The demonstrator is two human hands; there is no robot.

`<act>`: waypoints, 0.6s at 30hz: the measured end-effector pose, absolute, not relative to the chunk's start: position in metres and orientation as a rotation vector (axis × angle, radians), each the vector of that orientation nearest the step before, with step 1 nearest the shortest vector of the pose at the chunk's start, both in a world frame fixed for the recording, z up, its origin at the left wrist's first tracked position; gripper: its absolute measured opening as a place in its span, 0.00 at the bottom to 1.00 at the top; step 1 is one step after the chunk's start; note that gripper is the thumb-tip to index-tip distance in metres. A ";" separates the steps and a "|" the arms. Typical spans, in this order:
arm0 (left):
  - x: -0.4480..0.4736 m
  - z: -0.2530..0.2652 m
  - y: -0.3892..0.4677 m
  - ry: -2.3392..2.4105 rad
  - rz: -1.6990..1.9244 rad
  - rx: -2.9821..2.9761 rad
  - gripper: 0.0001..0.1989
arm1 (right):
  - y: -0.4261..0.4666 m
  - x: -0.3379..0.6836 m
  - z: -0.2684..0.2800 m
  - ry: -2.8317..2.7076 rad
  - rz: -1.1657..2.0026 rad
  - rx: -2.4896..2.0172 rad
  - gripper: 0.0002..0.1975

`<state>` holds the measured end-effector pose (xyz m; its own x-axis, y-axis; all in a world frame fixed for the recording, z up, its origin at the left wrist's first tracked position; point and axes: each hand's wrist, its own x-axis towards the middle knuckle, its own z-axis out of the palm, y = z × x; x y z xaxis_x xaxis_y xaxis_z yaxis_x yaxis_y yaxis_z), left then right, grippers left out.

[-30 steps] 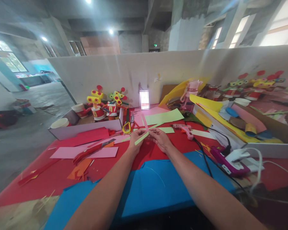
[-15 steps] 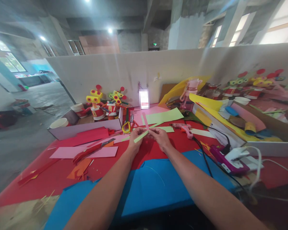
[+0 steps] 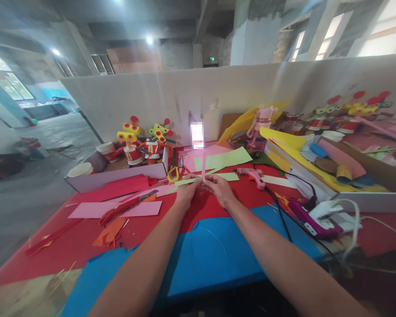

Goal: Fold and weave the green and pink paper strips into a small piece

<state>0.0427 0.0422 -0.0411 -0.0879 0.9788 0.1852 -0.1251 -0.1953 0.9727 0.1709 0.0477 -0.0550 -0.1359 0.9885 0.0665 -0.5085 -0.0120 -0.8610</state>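
Observation:
My left hand (image 3: 187,192) and my right hand (image 3: 219,188) meet over the red table covering, fingertips pinched together. Between them are two narrow paper strips that meet at the fingertips. The pink strip (image 3: 203,164) points away from me, nearly upright in the view. A light green strip (image 3: 184,181) sticks out to the left over my left hand. Fingers hide the spot where the strips join. Just beyond lie a light green paper sheet (image 3: 226,159) and yellow-handled scissors (image 3: 173,174).
A pink glue gun (image 3: 254,176) with a black cord lies right of my hands, near a purple power strip (image 3: 312,219). Left are a red utility knife (image 3: 127,208) and pink paper (image 3: 86,210). Paper-cup robots (image 3: 132,145) stand in a box; another box (image 3: 366,198) holds coloured paper.
The strips have turned: the green one now lies flatter to the left, and the pink one points straighter away from me. Both hands stay nearly in place, still pinching.

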 end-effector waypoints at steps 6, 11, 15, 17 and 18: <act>0.045 -0.040 0.040 1.078 1.458 1.252 0.12 | 0.047 0.173 -0.052 -0.910 1.538 -0.712 0.19; 0.047 -0.040 0.039 1.006 1.439 1.182 0.13 | 0.048 0.174 -0.052 -0.946 1.488 -0.724 0.19; 0.048 -0.040 0.040 0.983 1.434 1.144 0.12 | 0.048 0.173 -0.053 -0.949 1.450 -0.756 0.19; 0.048 -0.041 0.041 0.976 1.422 1.123 0.12 | 0.047 0.172 -0.052 -0.946 1.448 -0.751 0.20; 0.047 -0.041 0.041 0.980 1.414 1.110 0.13 | 0.046 0.172 -0.052 -0.944 1.449 -0.744 0.20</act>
<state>0.0473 0.0411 -0.0413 -0.0296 0.9922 0.1211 -0.2353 -0.1246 0.9639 0.1717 0.0464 -0.0523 -0.1026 0.9915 0.0802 -0.4736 0.0222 -0.8805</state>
